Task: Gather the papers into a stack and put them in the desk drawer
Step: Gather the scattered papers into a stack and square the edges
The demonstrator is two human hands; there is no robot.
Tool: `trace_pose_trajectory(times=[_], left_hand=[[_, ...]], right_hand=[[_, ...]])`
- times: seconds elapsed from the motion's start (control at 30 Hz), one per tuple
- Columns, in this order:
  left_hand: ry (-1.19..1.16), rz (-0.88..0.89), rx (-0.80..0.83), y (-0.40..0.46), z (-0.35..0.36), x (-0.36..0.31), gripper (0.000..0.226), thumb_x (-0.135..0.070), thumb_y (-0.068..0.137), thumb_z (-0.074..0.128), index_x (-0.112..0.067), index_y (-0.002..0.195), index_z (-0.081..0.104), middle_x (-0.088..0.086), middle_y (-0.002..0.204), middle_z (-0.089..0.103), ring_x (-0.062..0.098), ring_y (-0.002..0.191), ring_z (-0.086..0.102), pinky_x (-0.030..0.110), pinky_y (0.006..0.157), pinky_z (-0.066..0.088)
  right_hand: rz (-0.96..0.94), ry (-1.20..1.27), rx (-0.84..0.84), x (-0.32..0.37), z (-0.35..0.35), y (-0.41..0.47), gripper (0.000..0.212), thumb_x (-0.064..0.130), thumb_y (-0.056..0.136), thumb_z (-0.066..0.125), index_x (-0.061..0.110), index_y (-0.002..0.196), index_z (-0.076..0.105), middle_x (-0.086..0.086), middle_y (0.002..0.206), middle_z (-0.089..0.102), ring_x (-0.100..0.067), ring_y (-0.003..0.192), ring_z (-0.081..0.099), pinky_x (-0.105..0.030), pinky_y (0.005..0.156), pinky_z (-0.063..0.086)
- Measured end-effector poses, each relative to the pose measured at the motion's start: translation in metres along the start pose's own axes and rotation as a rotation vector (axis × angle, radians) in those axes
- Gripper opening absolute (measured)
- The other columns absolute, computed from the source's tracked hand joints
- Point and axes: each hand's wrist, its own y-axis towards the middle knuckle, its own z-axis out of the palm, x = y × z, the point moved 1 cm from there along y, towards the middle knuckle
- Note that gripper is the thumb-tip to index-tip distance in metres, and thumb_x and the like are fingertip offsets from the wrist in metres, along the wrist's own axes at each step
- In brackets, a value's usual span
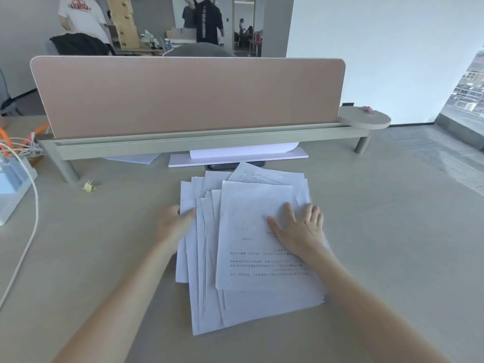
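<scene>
Fanned papers (248,258) lay mid-desk (379,231) toward its near edge, right hand (301,229) spread flat on the top sheet, left hand (176,221) pinching their left edge; probably best to push both sides inward, then tap square.

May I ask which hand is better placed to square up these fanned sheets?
Probably the left hand: it holds the fanned left edge of the papers, ready to push inward; the right hand lies flat on top.

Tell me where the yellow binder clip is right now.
In the head view, the yellow binder clip lies on the desk left of the papers, just right of the partition's left leg.
</scene>
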Motion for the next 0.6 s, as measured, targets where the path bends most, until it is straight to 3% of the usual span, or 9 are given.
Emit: trace_pose_trajectory(times=[0.1,0.17,0.23,0.37,0.47,0.5,0.6], left_hand=[[-0.023,-0.041,0.037,-0.004,0.003,-0.008,0.028,-0.036,0.1,0.048,-0.016,0.115,0.06,0.002,0.112,0.056,0.024,0.109,0.049,0.034,0.082,0.041],[-0.054,-0.078,0.054,-0.003,0.001,-0.006,0.054,-0.046,0.098,0.049,-0.016,0.143,0.045,0.001,0.145,0.047,0.026,0.137,0.04,0.039,0.105,0.035],[-0.085,-0.084,0.082,-0.003,0.0,-0.004,0.07,-0.054,0.093,0.054,-0.02,0.152,0.035,-0.003,0.158,0.035,0.023,0.145,0.033,0.042,0.112,0.028],[-0.082,-0.125,0.1,-0.011,0.008,-0.009,0.081,-0.057,0.088,0.058,-0.025,0.155,0.026,-0.008,0.161,0.028,0.023,0.147,0.031,0.049,0.111,0.029],[-0.019,-0.05,0.108,-0.01,0.015,-0.016,0.08,-0.06,0.072,0.06,-0.025,0.142,0.045,-0.008,0.145,0.051,0.021,0.126,0.053,0.042,0.097,0.043],[-0.002,-0.019,0.101,-0.006,0.017,-0.015,0.078,-0.059,0.069,0.059,-0.022,0.136,0.05,-0.006,0.138,0.056,0.02,0.119,0.056,0.039,0.096,0.045],[0.053,0.007,0.066,-0.005,0.018,-0.017,0.053,-0.041,0.084,0.06,-0.017,0.131,0.05,-0.004,0.125,0.053,0.02,0.113,0.052,0.033,0.089,0.041]], right_hand=[[-0.008,0.06,0.063,0.006,-0.006,0.004,0.076,0.076,0.092,0.023,0.032,0.154,0.025,-0.03,0.163,0.007,-0.047,0.149,0.006,-0.051,0.123,0.005],[0.007,0.071,0.067,-0.002,-0.01,0.009,0.08,0.077,0.092,0.022,0.032,0.158,0.019,-0.032,0.165,0.003,-0.046,0.153,0.0,-0.052,0.124,0.002],[0.015,0.037,0.051,-0.01,-0.01,0.012,0.082,0.078,0.091,0.02,0.031,0.158,0.021,-0.032,0.164,0.007,-0.046,0.152,0.003,-0.053,0.124,0.003],[-0.059,0.071,0.083,0.0,-0.004,0.0,0.084,0.078,0.09,0.02,0.029,0.158,0.018,-0.032,0.165,0.0,-0.044,0.154,-0.007,-0.05,0.125,-0.004],[-0.119,0.107,0.112,0.025,-0.002,-0.008,0.086,0.078,0.091,0.02,0.029,0.162,0.011,-0.028,0.167,-0.005,-0.041,0.155,-0.011,-0.047,0.126,-0.007],[-0.124,0.115,0.118,0.033,-0.001,-0.008,0.087,0.077,0.091,0.021,0.029,0.162,0.01,-0.027,0.167,-0.005,-0.04,0.155,-0.011,-0.046,0.126,-0.007],[-0.129,0.14,0.129,0.042,-0.005,-0.006,0.084,0.075,0.093,0.025,0.029,0.162,0.011,-0.026,0.167,0.005,-0.038,0.156,-0.001,-0.044,0.127,0.002]])
